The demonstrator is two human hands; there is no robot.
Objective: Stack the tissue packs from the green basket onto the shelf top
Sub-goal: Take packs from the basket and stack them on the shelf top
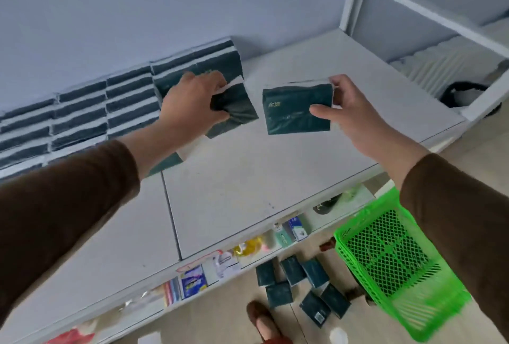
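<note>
Dark green tissue packs stand stacked in rows [80, 115] along the wall on the white shelf top [248, 178]. My left hand [192, 101] grips a dark green tissue pack [239, 112] at the right end of the stack. My right hand [355, 112] holds another tissue pack [296, 109] in the air above the shelf top, to the right of the stack. The green basket [391, 258] hangs under my right forearm, and no packs show through its mesh. Several more packs [300, 285] lie on the floor below.
The shelf's lower levels hold small packaged goods [192, 280] along the front edge. A white metal rack [429, 13] stands at the far right with a black and white object [462, 93] behind it. A brown shoe [261, 319] is on the floor.
</note>
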